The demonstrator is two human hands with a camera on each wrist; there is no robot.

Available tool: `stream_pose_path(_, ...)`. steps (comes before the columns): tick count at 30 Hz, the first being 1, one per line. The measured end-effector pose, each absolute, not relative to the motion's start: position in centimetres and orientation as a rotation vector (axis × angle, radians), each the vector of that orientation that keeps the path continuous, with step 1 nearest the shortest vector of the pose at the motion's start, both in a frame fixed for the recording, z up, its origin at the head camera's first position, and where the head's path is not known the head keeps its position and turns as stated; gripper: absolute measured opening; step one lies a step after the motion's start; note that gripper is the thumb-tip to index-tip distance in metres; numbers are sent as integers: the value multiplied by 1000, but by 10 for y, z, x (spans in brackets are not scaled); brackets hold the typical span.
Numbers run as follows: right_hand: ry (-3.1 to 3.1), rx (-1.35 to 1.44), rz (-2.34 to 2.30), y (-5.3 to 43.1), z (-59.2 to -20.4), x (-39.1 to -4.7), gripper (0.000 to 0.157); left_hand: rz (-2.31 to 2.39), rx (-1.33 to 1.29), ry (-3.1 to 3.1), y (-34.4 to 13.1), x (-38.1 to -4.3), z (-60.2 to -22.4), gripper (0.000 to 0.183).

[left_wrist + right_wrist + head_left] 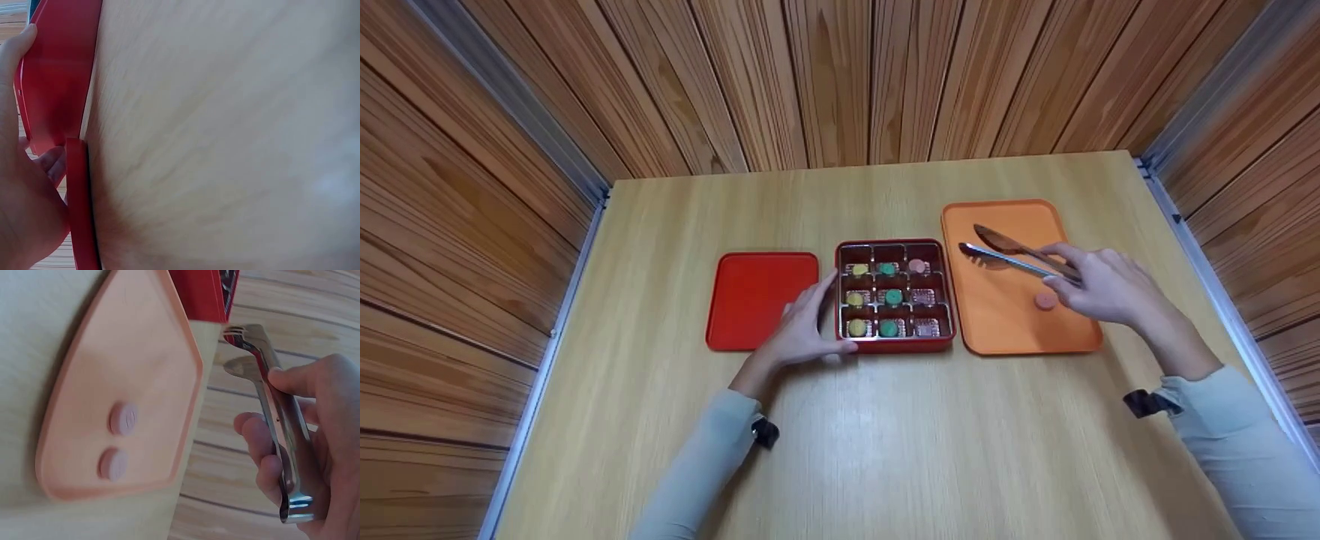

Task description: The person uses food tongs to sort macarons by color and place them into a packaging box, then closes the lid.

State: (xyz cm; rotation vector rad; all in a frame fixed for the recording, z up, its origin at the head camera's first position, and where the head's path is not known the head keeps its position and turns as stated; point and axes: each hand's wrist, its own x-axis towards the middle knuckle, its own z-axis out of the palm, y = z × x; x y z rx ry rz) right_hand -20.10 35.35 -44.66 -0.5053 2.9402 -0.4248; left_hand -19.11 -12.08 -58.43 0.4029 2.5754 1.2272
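My right hand [1110,285] grips metal serving tongs [287,433] above the orange tray [1005,334]. The tongs' tips are apart with nothing between them. Two pink discs, a nearer disc [113,464] and a farther disc [123,418], lie on the tray in the right wrist view; the head view shows one, beside the hand. My left hand [797,330] rests against the left side of a red divided box [900,345], thumb at its front corner. Inside are yellow pieces [857,328] in the left column, green pieces [893,298] in the middle and a pink disc [917,265] at back right.
Left of the box lies a flat red lid [750,300], partly beneath my left hand in the head view. The orange tray stands close along the box's right side. Wooden panels [840,82] rise behind the table [840,450], with metal rails at its sides.
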Motion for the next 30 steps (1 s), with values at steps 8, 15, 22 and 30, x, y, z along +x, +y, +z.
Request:
stream_pose_path(8, 2827, -500, -346, 381, -438, -200, 49, 1232, 395, 2570, -121, -191, -586, 131)
stream_pose_path(15, 2736, -487, -317, 399, -436, -198, 50, 1203, 377, 2566, -121, -191, -587, 135)
stream_pose_path(22, 2662, -418, -367, 416, -435, -196, 48, 1191, 382, 2578, -120, -192, -584, 134)
stream_pose_path(30, 2600, -365, -331, 426, -435, -193, 44, 1205, 390, 2580, -121, -192, -584, 133)
